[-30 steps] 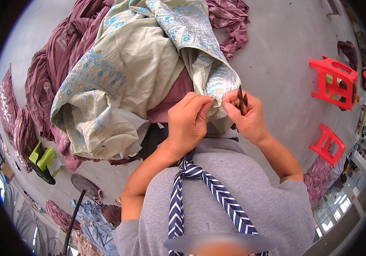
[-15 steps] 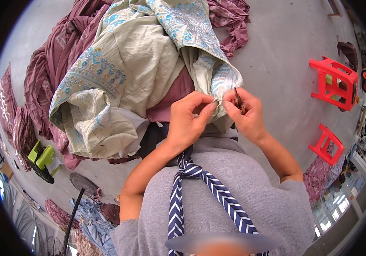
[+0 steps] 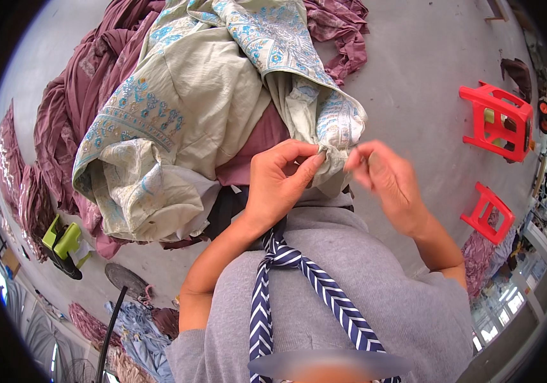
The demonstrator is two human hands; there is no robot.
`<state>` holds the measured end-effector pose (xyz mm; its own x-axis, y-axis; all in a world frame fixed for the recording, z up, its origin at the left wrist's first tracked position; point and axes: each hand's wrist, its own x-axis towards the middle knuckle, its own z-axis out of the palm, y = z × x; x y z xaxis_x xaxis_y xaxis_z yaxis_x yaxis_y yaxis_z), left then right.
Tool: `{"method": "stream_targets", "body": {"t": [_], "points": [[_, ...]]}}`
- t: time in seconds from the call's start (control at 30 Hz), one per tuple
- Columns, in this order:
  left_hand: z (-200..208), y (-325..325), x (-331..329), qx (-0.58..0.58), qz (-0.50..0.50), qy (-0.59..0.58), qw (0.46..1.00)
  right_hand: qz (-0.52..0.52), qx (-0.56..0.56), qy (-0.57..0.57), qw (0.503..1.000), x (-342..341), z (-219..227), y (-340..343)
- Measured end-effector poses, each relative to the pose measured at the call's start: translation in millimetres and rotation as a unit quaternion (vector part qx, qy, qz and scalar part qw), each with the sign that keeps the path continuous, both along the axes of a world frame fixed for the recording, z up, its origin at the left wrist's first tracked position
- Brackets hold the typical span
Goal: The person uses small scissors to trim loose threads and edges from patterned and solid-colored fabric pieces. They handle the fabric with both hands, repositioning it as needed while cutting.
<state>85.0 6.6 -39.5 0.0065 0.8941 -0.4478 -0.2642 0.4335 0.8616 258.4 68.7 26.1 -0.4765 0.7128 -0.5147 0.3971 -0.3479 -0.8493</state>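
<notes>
Pale green embroidered cloth point(image 3: 206, 96) with blue and white flower patterns spreads across my lap and the floor ahead. My left hand point(image 3: 277, 182) is closed in a pinch on a gathered bit of its edge. Just right of that pinch, my right hand point(image 3: 385, 182) is held slightly apart from the cloth. Its fingers are curled and partly smeared by motion; whatever they hold is hidden. A plum-coloured fabric point(image 3: 257, 147) shows beneath the green cloth, near my left hand.
Heaps of plum fabric point(image 3: 72, 115) lie on the grey floor at left. Two red plastic stools point(image 3: 471, 137) stand at right. A green stool point(image 3: 63, 239) and a round dark base with a pole point(image 3: 125, 279) are at lower left, beside blue cloth point(image 3: 146, 338).
My right hand has moved slightly right and away from the cloth edge. The small dark-bladed snips seen in it before no longer show. My left hand keeps its pinch.
</notes>
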Motion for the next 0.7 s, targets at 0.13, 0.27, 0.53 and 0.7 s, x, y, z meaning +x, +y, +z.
{"method": "stream_targets", "body": {"t": [0.13,0.27,0.53,0.7], "points": [[0.2,2.0,1.9,0.043,0.007,0.043,0.998,-0.001,-0.268,0.048,0.962,5.4,-1.3,-6.4],[-2.3,1.6,2.5,0.071,0.018,0.074,0.995,-0.022,-0.318,0.054,0.946,5.7,-7.0,-4.5],[-0.9,2.4,2.3,0.091,0.032,0.094,0.991,-0.003,-0.312,0.058,0.948,9.5,-14.7,-2.2],[-1.0,3.0,2.5,0.108,0.039,0.108,0.987,-0.001,-0.312,0.051,0.949,9.6,-15.0,-1.9]]}}
